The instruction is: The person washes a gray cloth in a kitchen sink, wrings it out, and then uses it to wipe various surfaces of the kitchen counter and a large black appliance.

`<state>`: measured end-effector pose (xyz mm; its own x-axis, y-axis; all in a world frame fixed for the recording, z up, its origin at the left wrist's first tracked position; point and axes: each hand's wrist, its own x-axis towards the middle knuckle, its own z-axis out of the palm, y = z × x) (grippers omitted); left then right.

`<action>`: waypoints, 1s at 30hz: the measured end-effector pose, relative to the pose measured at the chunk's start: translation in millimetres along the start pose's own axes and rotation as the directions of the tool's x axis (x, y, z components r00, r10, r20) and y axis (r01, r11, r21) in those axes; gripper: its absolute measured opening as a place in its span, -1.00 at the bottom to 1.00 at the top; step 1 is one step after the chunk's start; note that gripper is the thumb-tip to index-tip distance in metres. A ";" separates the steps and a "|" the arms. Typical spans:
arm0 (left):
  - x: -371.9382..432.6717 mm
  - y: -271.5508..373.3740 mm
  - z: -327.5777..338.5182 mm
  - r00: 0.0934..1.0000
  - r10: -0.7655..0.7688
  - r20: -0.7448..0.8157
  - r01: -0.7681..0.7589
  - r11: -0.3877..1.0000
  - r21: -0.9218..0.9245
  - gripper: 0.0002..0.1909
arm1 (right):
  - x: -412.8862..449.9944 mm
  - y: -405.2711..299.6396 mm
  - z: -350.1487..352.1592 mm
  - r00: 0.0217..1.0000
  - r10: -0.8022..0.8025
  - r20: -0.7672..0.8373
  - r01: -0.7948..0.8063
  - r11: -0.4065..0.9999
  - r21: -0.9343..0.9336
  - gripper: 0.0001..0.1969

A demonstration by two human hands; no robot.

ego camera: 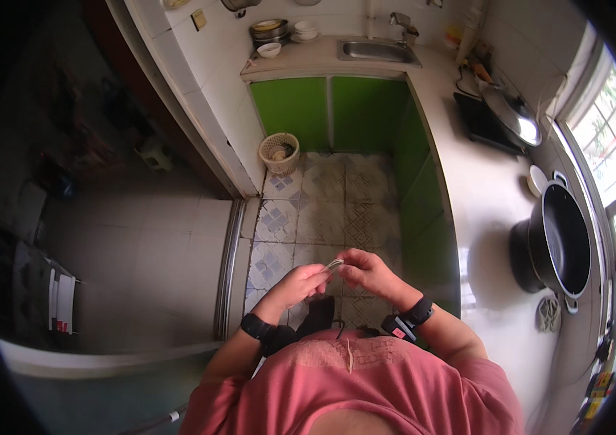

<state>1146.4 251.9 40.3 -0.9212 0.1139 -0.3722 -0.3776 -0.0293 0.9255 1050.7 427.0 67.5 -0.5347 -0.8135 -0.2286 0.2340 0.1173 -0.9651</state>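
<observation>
A small looped bundle of thin white cord or cable (334, 265) is held in front of my chest, above the tiled floor. My left hand (302, 284) grips its left part between thumb and fingers. At its right end, my right hand (365, 272) pinches the loop with thumb and forefinger. The two hands are close together. What lies inside the left palm is hidden. Each wrist wears a black band, and a small dark device (399, 328) hangs by the right wrist.
A pale counter (482, 217) runs along the right, bearing a large black pot (564, 239), a grey cloth (548, 314) and a metal lid (511, 115) on a black cooktop. Ahead are a sink (379, 51), stacked bowls (306, 30) and a wastebasket (279, 154). A doorway opens on the left.
</observation>
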 end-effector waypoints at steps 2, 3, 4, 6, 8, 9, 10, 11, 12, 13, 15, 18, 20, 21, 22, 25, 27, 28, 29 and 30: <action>26.2 14.8 -30.6 0.998 0.009 0.060 -0.011 1.000 0.029 -0.81 | 35.4 -9.9 -5.7 0.998 0.009 -0.056 -0.013 0.998 -0.058 -0.84; 37.6 22.9 -44.7 0.998 0.004 0.063 -0.005 1.000 0.018 -0.81 | 51.8 -12.4 -9.2 0.998 0.023 -0.057 -0.026 0.998 -0.058 -0.84; 48.1 30.2 -58.7 0.996 0.020 0.085 -0.023 0.999 0.041 -0.81 | 68.6 -14.1 -12.8 0.997 0.041 -0.063 -0.046 0.996 -0.081 -0.84; 67.1 37.7 -87.0 0.992 0.027 0.126 -0.035 0.998 0.058 -0.81 | 101.0 -20.3 -16.3 0.995 0.063 -0.074 -0.071 0.990 -0.120 -0.85; 84.8 45.3 -111.7 0.992 0.024 0.122 -0.033 0.997 0.072 -0.81 | 132.4 -22.8 -21.9 0.996 0.058 -0.073 -0.065 0.993 -0.099 -0.86; 94.2 47.5 -122.7 0.992 0.032 0.124 -0.044 0.994 0.095 -0.81 | 146.3 -22.6 -25.1 0.996 0.039 -0.081 -0.046 0.995 -0.084 -0.86; 103.7 48.8 -133.1 0.991 0.034 0.131 -0.049 0.992 0.118 -0.82 | 158.8 -23.2 -28.3 0.995 0.053 -0.089 -0.060 0.995 -0.078 -0.87; 112.7 51.4 -142.0 0.991 0.020 0.130 -0.035 0.993 0.112 -0.82 | 170.1 -25.5 -31.7 0.994 0.066 -0.086 -0.072 0.995 -0.068 -0.87; 123.0 55.2 -150.1 0.991 0.007 0.134 -0.021 0.994 0.105 -0.81 | 181.2 -29.0 -36.4 0.993 0.076 -0.092 -0.081 0.995 -0.058 -0.87; 132.8 59.8 -157.8 0.991 -0.005 0.136 -0.008 0.995 0.098 -0.80 | 192.2 -31.2 -42.1 0.992 0.085 -0.098 -0.090 0.995 -0.048 -0.87; 152.3 70.2 -172.6 0.992 -0.017 0.129 0.006 0.997 0.083 -0.81 | 216.6 -29.5 -56.4 0.992 0.081 -0.096 -0.084 0.996 -0.035 -0.86; 182.2 81.2 -193.1 0.995 -0.013 0.103 0.007 0.998 0.058 -0.82 | 255.0 -38.5 -80.9 0.993 0.105 -0.060 -0.106 0.994 -0.028 -0.85; 200.2 93.9 -207.4 0.995 -0.046 0.084 0.042 0.998 0.041 -0.82 | 281.7 -50.6 -94.8 0.991 0.122 -0.049 -0.124 0.991 -0.040 -0.85; 209.3 101.4 -216.4 0.995 -0.073 0.073 0.072 0.997 0.026 -0.82 | 295.9 -56.9 -102.4 0.990 0.135 -0.048 -0.138 0.989 -0.054 -0.85; 218.4 107.4 -224.4 0.997 -0.063 0.049 0.062 0.998 0.032 -0.82 | 311.6 -55.1 -112.4 0.991 0.128 -0.026 -0.129 0.991 -0.041 -0.84; 243.2 120.7 -245.8 0.992 -0.121 -0.032 0.121 0.992 -0.022 -0.82 | 351.3 -75.3 -135.6 0.995 0.089 0.048 -0.086 0.994 -0.073 -0.84; 261.7 123.1 -259.1 0.994 -0.094 -0.050 0.093 0.996 -0.015 -0.81 | 377.4 -83.0 -151.3 0.992 0.092 0.091 -0.086 0.994 -0.066 -0.88; 271.2 125.2 -265.4 0.992 -0.108 -0.060 0.105 0.993 -0.045 -0.80 | 389.8 -84.6 -158.4 0.991 0.082 0.106 -0.074 0.994 -0.075 -0.88; 280.0 127.7 -271.3 0.990 -0.122 -0.069 0.117 0.990 -0.074 -0.79 | 402.1 -85.3 -165.0 0.990 0.072 0.120 -0.063 0.995 -0.083 -0.88; 287.9 133.5 -274.7 0.986 -0.132 -0.100 0.125 0.990 -0.067 -0.78 | 414.9 -84.8 -172.1 0.987 0.087 0.138 -0.080 0.995 -0.053 -0.87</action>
<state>804.9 7.9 37.4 -0.8683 0.0172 -0.4958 -0.4955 -0.0809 0.8648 669.2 177.5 32.6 -0.3950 -0.8713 -0.2913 0.2327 0.2119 -0.9492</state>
